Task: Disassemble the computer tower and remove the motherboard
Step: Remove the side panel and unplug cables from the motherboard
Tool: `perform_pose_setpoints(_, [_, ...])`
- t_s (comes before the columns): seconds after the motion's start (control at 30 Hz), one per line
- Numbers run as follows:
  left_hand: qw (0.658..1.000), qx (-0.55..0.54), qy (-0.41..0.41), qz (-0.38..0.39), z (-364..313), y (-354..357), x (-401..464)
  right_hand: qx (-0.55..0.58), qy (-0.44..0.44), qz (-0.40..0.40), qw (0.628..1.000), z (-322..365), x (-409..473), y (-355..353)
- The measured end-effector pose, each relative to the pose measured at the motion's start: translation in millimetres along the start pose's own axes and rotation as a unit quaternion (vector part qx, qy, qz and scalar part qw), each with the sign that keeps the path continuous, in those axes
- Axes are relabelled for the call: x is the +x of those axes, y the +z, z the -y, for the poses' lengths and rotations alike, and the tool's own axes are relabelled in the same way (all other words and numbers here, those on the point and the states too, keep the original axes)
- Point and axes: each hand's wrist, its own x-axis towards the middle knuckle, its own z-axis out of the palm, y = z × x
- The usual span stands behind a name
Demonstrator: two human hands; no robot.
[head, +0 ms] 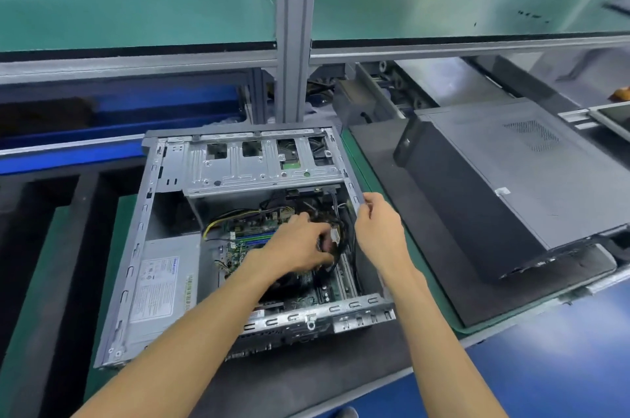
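Reaching down into the open computer tower, which lies on its side on the counter with its side panel off, the left hand has its fingers curled into the black cable bundle — thumb and forefinger appear to pinch a pale connector at the bundle's 3 o'clock edge. The right hand is at the case's right-hand rail, fingers bent round its edge, steadying the chassis.

The motherboard lies flat on the case floor, mostly under the left hand and forearm; its green surface and blue memory slots show at about 9 o'clock from the left fingers, just beside them. Its long axis seems to run from 12 to 6 o'clock, along the case. Yellow and black power leads arc in at its 11 o'clock corner. The power supply fills the case's 8 o'clock corner and the drive cage spans the 12 o'clock end.

By my reading, cables are being unplugged, with the board not yet free. The left hand is the nearer to it — the connector sits directly above the board, so a pull wants to go straight up, away from the slots.

A second, closed tower rests at 3 o'clock.
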Motion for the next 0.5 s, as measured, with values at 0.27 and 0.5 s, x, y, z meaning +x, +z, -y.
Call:
perform_pose_setpoints(0.27, [0.999,0.014,0.028,0.020,13,-23,2,-0.001,-0.005,0.013,1.000,-4,4,1])
perform_pose_setpoints(0.5, [0.977,-0.188,0.070,0.076,-10,-14,-3,-0.012,-0.003,-0.007,1.000,-5,4,6])
